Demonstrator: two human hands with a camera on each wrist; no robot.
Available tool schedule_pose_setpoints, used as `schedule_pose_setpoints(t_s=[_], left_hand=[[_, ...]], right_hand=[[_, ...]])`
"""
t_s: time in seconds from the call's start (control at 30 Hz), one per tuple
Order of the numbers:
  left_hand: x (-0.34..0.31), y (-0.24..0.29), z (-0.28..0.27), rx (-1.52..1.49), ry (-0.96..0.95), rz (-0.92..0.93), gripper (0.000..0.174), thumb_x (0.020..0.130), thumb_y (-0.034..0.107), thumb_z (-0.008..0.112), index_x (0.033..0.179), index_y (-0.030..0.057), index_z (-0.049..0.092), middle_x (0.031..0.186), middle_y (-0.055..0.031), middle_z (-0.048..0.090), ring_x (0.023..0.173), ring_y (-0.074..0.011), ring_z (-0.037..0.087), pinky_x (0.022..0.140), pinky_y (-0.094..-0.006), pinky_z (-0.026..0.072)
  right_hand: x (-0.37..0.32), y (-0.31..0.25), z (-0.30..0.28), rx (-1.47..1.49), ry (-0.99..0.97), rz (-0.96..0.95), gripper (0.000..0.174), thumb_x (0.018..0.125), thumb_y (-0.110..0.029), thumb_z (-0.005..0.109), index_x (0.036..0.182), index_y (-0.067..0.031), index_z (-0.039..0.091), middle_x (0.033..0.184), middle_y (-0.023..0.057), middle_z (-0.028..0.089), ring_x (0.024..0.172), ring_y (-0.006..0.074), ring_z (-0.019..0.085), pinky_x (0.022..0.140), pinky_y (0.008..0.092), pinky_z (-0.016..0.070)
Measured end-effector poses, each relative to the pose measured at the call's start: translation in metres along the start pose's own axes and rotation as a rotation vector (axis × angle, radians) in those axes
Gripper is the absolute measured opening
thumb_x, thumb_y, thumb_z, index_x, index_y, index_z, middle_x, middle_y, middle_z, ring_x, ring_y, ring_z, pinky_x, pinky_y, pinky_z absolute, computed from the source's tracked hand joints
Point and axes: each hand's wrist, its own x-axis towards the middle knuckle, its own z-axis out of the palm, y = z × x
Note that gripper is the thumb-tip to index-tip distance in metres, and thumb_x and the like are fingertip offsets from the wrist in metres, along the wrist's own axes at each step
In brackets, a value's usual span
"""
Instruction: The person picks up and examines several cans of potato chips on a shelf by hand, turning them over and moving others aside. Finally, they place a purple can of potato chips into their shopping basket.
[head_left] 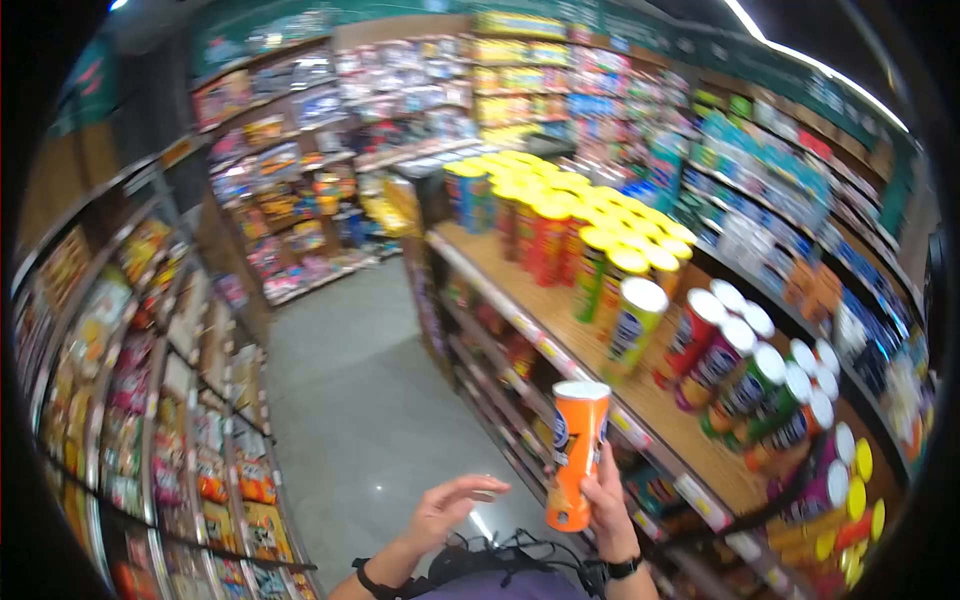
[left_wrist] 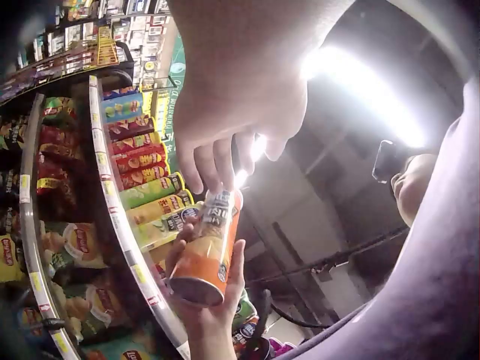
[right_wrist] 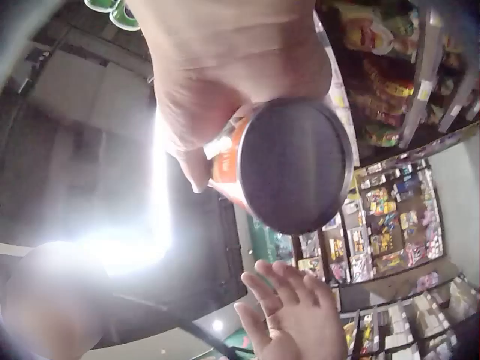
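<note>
See far wall shelves (head_left: 400, 95) across the back, packed with bright goods, too blurred to read. See snack rack (head_left: 155, 340) along the left, loaded with bagged goods. On the right, see wood-topped display (head_left: 690, 455) running from near to far, with grey floor (head_left: 335, 350) between it and the rack. On its top, towards the far end, see yellow-lidded cans (head_left: 552, 245) standing in close rows, in blue, red, green and orange. Nearer and to the right, see white-lidded cans (head_left: 760, 400) grouped, in red, purple, green and orange. At the near edge, see purple clothing (head_left: 500, 588).

Near, by the display's left edge, see orange can (head_left: 572, 460) with white lid (head_left: 582, 390), held up in the air, nearly upright, tilted a little. Gripped low on its right side by right hand (head_left: 607, 507), with thumb and fingers curled round opposite sides. Just left of it, apart from it in the head view, see left hand (head_left: 447, 508), with fingers loosely extended, slightly bent, holding nothing.

Also note black band (head_left: 625, 568) on the right wrist and small price labels (head_left: 630, 428) along the display's edge.
</note>
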Motion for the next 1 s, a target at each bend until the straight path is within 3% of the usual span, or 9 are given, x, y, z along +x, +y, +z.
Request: schedule_pose_setpoints(t_s=[0.1, 0.13, 0.3, 0.47, 0.63, 0.7, 0.83, 0.93, 1.0], left_hand=[[0.007, -0.020, -0.007, -0.017, -0.043, -0.103, 0.037, 0.100, 0.018, 0.058, 0.130, -0.0024, 0.059, 0.130, -0.0168, 0.064, 0.121, -0.0277, 0.061, 0.105, -0.0430, 0.0464], [0.012, -0.024, -0.005, -0.029, -0.021, -0.125, 0.036, 0.098, 0.015, 0.060, 0.130, -0.0019, 0.059, 0.126, -0.0166, 0.066, 0.118, -0.0271, 0.063, 0.103, -0.0423, 0.0472], [0.058, -0.044, 0.033, 0.017, -0.124, -0.271, 0.045, 0.093, 0.011, 0.067, 0.135, -0.0010, 0.055, 0.126, -0.0166, 0.066, 0.117, -0.0263, 0.064, 0.102, -0.0409, 0.0476], [0.112, -0.050, 0.117, 0.249, -0.390, -0.140, 0.068, 0.083, 0.017, 0.081, 0.140, -0.0017, 0.049, 0.129, -0.0145, 0.062, 0.116, -0.0246, 0.061, 0.101, -0.0385, 0.0469], [0.155, -0.059, 0.168, 0.292, -0.595, -0.023, 0.070, 0.081, 0.016, 0.083, 0.139, -0.0016, 0.048, 0.126, -0.0134, 0.062, 0.115, -0.0216, 0.060, 0.098, -0.0374, 0.0491], [0.176, -0.051, 0.197, 0.188, -0.613, -0.098, 0.070, 0.081, 0.014, 0.082, 0.140, -0.0020, 0.048, 0.126, -0.0132, 0.062, 0.116, -0.0208, 0.060, 0.096, -0.0356, 0.0505], [0.216, -0.075, 0.253, 0.185, -0.626, 0.049, 0.070, 0.084, 0.015, 0.079, 0.143, -0.0007, 0.046, 0.129, -0.0151, 0.061, 0.123, -0.0223, 0.056, 0.101, -0.0361, 0.0472], [0.229, -0.100, 0.283, 0.192, -0.620, 0.100, 0.070, 0.085, 0.017, 0.079, 0.144, -0.0006, 0.046, 0.131, -0.0150, 0.061, 0.125, -0.0232, 0.055, 0.105, -0.0371, 0.0439], [0.235, -0.115, 0.295, 0.191, -0.625, 0.038, 0.067, 0.086, 0.013, 0.077, 0.143, 0.0000, 0.045, 0.136, -0.0124, 0.057, 0.129, -0.0201, 0.053, 0.100, -0.0346, 0.0491]], right_hand=[[-0.021, 0.000, -0.033, -0.081, 0.141, 0.023, 0.095, 0.083, -0.026, 0.080, 0.157, -0.0097, 0.021, 0.139, 0.0179, 0.052, 0.117, 0.0360, 0.064, 0.102, 0.0479, 0.0514], [-0.028, -0.005, -0.035, -0.081, 0.150, 0.035, 0.094, 0.084, -0.021, 0.078, 0.157, -0.0057, 0.022, 0.148, 0.0131, 0.041, 0.136, 0.0229, 0.043, 0.113, 0.0394, 0.0354], [-0.061, -0.031, -0.037, -0.348, 0.263, -0.197, 0.098, 0.080, -0.018, 0.084, 0.156, -0.0003, 0.023, 0.152, 0.0146, 0.038, 0.141, 0.0241, 0.038, 0.117, 0.0397, 0.0306], [-0.096, -0.048, -0.031, -0.685, 0.353, -0.395, 0.099, 0.073, -0.006, 0.090, 0.153, 0.0019, 0.033, 0.152, 0.0159, 0.040, 0.139, 0.0247, 0.044, 0.115, 0.0390, 0.0371], [-0.134, -0.064, -0.033, -0.738, 0.544, -0.505, 0.100, 0.076, -0.008, 0.087, 0.156, 0.0000, 0.027, 0.157, 0.0206, 0.035, 0.144, 0.0286, 0.038, 0.116, 0.0420, 0.0352], [-0.148, -0.082, -0.022, -1.099, 0.652, -0.665, 0.092, 0.083, -0.012, 0.080, 0.157, -0.0017, 0.026, 0.162, 0.0241, 0.028, 0.147, 0.0340, 0.033, 0.117, 0.0442, 0.0318], [-0.191, -0.076, -0.025, -1.102, 0.833, -0.650, 0.075, 0.089, -0.016, 0.071, 0.153, -0.0016, 0.034, 0.163, 0.0246, 0.025, 0.149, 0.0352, 0.031, 0.119, 0.0450, 0.0298], [-0.226, -0.069, -0.027, -1.031, 0.949, -0.602, 0.060, 0.089, -0.012, 0.069, 0.144, -0.0001, 0.047, 0.161, 0.0248, 0.030, 0.146, 0.0344, 0.036, 0.116, 0.0438, 0.0354], [-0.243, -0.070, -0.027, -0.981, 1.032, -0.601, 0.048, 0.089, -0.006, 0.066, 0.135, 0.0025, 0.056, 0.157, 0.0247, 0.037, 0.140, 0.0333, 0.045, 0.110, 0.0415, 0.0439]])
